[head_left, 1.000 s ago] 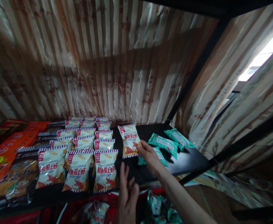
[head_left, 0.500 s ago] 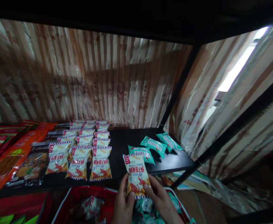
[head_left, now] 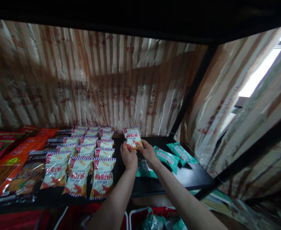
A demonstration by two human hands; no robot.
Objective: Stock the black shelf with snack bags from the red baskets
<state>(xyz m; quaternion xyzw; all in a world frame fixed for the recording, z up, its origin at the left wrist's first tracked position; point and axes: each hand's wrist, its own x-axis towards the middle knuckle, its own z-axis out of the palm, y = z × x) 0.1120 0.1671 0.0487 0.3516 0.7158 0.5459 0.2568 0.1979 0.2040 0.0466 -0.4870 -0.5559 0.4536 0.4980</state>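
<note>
Together, left hand and right hand grip one white snack bag at its lower sides, over the black shelf's rear, between matching bags and teal packets.

Single head-worn camera, in front of the black shelf, looks forward and down at near range, facing the patterned curtain behind, both forearms crossing the bottom edge.

Both hands hold a snack bag (red-lettered).
</note>
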